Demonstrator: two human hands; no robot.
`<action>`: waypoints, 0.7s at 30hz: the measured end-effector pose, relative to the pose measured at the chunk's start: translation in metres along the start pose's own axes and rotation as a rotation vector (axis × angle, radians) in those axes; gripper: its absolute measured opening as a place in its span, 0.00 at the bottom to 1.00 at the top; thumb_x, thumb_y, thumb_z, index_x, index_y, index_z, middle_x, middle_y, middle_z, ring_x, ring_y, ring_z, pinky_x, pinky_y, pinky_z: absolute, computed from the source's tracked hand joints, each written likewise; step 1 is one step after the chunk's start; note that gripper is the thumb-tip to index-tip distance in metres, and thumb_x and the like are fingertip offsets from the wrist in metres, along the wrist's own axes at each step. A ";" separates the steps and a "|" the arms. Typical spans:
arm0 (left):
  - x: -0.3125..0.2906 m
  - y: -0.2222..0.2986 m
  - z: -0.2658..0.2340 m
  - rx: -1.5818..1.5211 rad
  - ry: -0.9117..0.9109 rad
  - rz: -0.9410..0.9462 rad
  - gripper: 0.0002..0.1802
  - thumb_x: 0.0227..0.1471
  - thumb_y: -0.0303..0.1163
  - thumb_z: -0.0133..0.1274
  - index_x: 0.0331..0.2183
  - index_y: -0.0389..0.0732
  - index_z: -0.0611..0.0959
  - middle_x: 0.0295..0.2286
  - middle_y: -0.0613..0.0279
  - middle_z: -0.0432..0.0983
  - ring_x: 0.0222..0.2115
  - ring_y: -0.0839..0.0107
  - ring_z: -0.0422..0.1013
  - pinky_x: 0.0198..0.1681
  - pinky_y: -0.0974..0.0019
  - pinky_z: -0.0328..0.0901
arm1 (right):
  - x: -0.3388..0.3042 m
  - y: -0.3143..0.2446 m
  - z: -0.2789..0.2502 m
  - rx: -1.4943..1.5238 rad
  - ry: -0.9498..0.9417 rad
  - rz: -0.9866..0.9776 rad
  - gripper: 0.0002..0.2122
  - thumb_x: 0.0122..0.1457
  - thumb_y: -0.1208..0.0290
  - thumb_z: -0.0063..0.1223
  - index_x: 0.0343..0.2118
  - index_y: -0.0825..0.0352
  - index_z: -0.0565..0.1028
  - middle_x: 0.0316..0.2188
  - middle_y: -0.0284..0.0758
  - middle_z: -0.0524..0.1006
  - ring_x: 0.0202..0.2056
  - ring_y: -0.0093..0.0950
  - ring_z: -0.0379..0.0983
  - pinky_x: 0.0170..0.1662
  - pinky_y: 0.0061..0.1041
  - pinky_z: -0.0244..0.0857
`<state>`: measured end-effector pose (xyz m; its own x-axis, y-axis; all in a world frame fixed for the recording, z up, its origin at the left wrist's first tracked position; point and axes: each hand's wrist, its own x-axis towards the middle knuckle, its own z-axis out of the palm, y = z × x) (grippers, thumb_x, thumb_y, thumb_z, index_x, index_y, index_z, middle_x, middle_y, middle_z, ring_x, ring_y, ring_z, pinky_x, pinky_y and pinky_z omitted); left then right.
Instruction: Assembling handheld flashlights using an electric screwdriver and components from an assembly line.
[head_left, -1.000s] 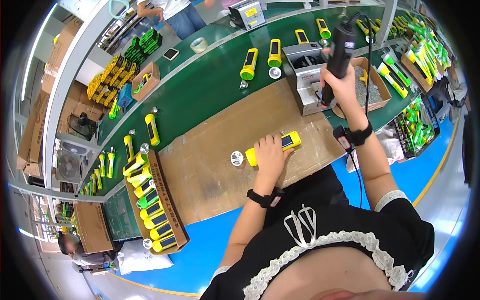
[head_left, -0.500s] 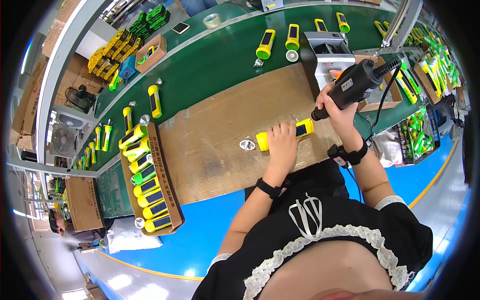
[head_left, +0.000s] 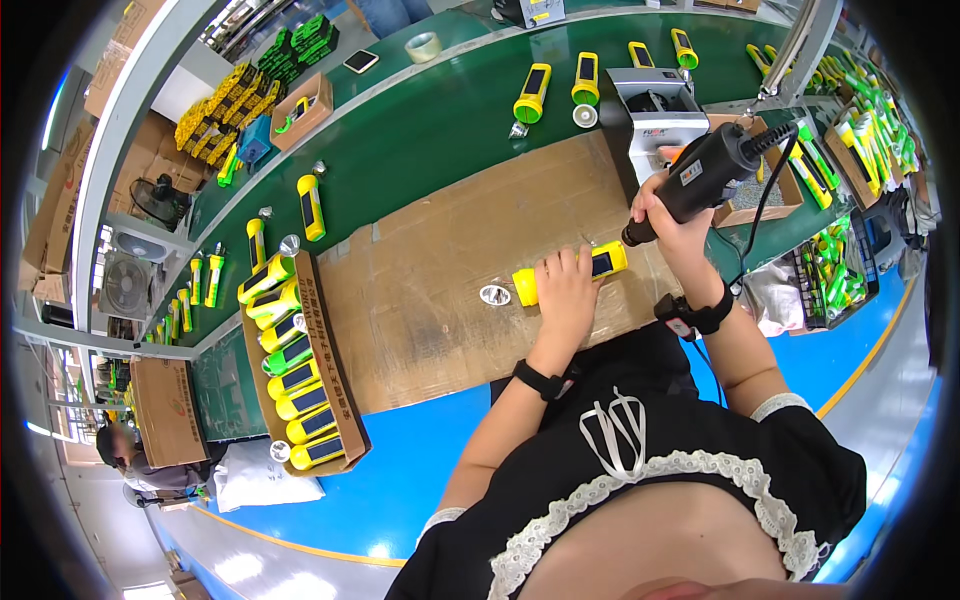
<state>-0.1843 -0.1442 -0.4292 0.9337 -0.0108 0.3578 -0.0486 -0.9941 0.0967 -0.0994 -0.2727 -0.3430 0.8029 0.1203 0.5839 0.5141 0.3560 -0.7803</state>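
Green bench (head_left: 430,120), brown cardboard mat (head_left: 430,290): yellow torch (head_left: 612,256) under L hand (head_left: 567,290), black power tool (head_left: 703,177) in R hand (head_left: 675,218)

Torch lies crosswise on mat's R half, nr front edge, dark panel (head_left: 602,264) up. L hand grasps it midbody, fingers over top. R hand's wrapped round tool, tip right by torch's R end; can't tell if touching. Shiny reflector cup (head_left: 495,295) sits loose just off torch's L end.

Handling (est.): torch prob. light, stiff plastic, a bit slick, may roll; best hold midbody, palm down, w/ light pressure on panel. Cup prob. fragile, smudges easily: take by rim. Tool likely heavier; grip barrel, mind cord (head_left: 772,190).
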 end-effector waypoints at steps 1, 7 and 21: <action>0.001 0.000 -0.001 -0.016 0.021 0.006 0.27 0.40 0.45 0.57 0.41 0.41 0.72 0.33 0.58 0.68 0.36 0.61 0.64 0.43 0.57 0.56 | 0.000 0.000 0.000 0.001 0.001 -0.001 0.24 0.48 0.88 0.42 0.50 0.70 0.56 0.20 0.34 0.69 0.20 0.23 0.68 0.27 0.24 0.66; 0.001 0.000 0.002 -0.035 0.048 0.017 0.27 0.40 0.46 0.57 0.40 0.41 0.72 0.33 0.58 0.67 0.35 0.61 0.64 0.41 0.58 0.57 | 0.000 -0.001 0.002 0.007 0.005 0.011 0.23 0.48 0.88 0.43 0.49 0.70 0.57 0.20 0.34 0.69 0.21 0.23 0.68 0.28 0.23 0.66; 0.012 -0.004 -0.005 -0.094 -0.007 0.021 0.29 0.36 0.50 0.59 0.37 0.40 0.74 0.30 0.58 0.67 0.33 0.61 0.64 0.38 0.59 0.57 | -0.005 0.023 -0.001 0.011 -0.037 0.090 0.22 0.47 0.86 0.48 0.47 0.67 0.61 0.22 0.30 0.71 0.23 0.17 0.67 0.27 0.17 0.62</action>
<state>-0.1746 -0.1394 -0.4211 0.9345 -0.0327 0.3545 -0.1011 -0.9791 0.1762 -0.0911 -0.2656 -0.3639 0.8339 0.1860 0.5196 0.4370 0.3526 -0.8275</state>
